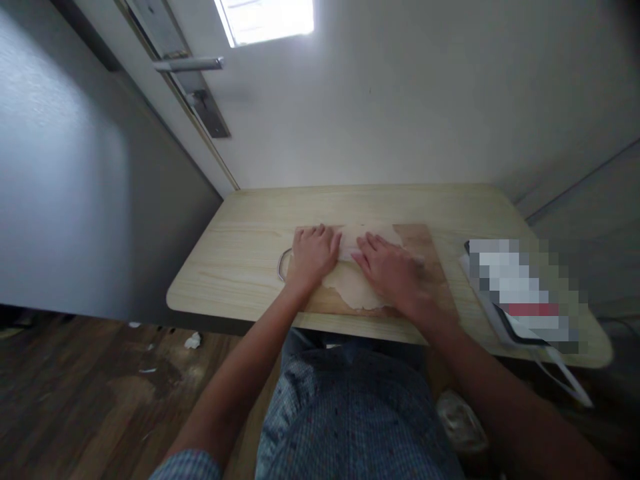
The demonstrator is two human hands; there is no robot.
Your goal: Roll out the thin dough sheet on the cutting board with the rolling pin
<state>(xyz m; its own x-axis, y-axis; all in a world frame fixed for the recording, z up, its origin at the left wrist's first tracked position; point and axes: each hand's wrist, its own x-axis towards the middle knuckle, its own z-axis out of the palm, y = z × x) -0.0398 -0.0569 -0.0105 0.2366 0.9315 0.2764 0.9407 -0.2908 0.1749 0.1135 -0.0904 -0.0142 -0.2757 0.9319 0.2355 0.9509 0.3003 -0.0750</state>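
A thin, pale sheet of what looks like dough (353, 287) lies spread over a brown wooden board (435, 260), its edge uneven. My left hand (315, 253) rests on the left part of the board, palm down, fingers stretched forward. Farther right, my right hand (387, 263) lies palm down on the sheet with its fingers extended, slightly blurred. Between the hands runs a whitish strip (349, 253); I cannot tell whether it is a rod or a folded edge of the sheet. Both palms hide whatever is beneath them.
The board has a metal loop handle (283, 265) at its left end. It lies on a light wooden table (250, 233) with rounded corners. A blurred-out device (520, 293) with a white cable (570, 380) sits at right. Behind stands a white door with a lever handle (190, 64).
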